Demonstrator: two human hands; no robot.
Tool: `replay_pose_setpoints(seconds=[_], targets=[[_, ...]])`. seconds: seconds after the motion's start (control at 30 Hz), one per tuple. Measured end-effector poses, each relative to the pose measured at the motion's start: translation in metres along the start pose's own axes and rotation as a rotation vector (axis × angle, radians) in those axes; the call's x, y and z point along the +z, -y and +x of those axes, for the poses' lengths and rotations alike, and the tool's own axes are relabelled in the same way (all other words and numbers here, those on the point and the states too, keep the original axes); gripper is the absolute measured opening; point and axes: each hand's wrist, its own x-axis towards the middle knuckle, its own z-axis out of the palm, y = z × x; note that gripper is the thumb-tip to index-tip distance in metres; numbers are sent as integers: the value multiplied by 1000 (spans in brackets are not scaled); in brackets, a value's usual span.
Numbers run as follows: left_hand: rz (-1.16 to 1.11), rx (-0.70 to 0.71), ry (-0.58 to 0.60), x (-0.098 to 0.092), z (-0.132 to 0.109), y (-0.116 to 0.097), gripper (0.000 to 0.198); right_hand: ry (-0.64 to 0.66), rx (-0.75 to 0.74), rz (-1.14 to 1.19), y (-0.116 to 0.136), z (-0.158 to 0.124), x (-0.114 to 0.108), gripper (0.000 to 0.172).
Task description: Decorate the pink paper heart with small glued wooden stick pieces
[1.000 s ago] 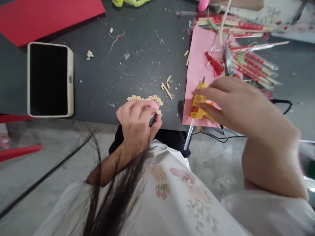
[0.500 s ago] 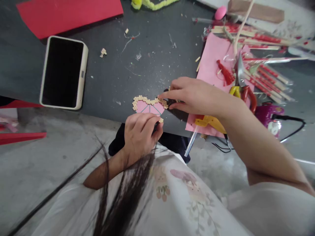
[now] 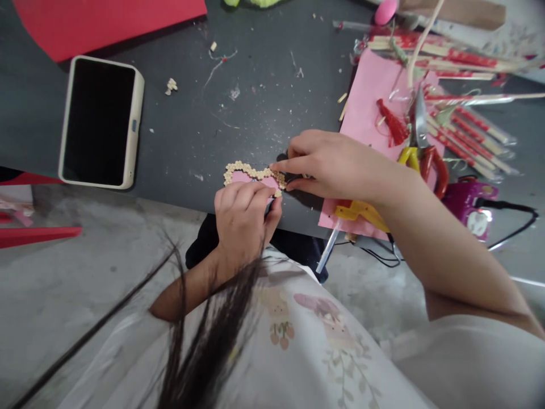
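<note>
A pink paper piece (image 3: pixel 269 182) with a scalloped border (image 3: pixel 241 166) of small pale round wooden bits lies near the table's front edge. My left hand (image 3: pixel 243 213) is curled over its lower part, fingers bent and thumb close by, hiding much of the pink surface. At the piece's right side, my right hand (image 3: pixel 317 165) has its index fingertip and thumb on the border, closed around that edge. Just right of my right hand lies a yellow glue gun (image 3: pixel 361 213) with a clear glue stick (image 3: pixel 328 250) jutting past the table edge.
Scissors (image 3: pixel 419 128) and a red tassel (image 3: pixel 392 124) lie on a pink sheet (image 3: pixel 365 96). Wrapped red-and-wood sticks (image 3: pixel 477 136) spread at the right, by a purple device (image 3: pixel 470 204). A black-screened device (image 3: pixel 100 122) and red sheet (image 3: pixel 114 23) are at left.
My left hand has moved slightly up over the pink piece, covering more of it and its green lines. My right hand keeps its place at the border. The view has shifted a little.
</note>
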Motion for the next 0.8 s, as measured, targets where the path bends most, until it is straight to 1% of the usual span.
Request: replay_pose_setpoints(seconds=[0.17, 0.3, 0.63, 0.8], targets=[[18, 1, 18, 1, 1, 2, 6, -1, -22, -36, 1, 1, -1, 33], [22, 12, 9, 2, 1, 2, 7, -9, -48, -77, 3, 2, -2, 30], [2, 31, -53, 6, 1, 2, 7, 109, 15, -120, 12, 7, -11, 29], [10, 35, -49, 7, 0, 2, 8, 144, -2, -153, 14, 10, -14, 27]])
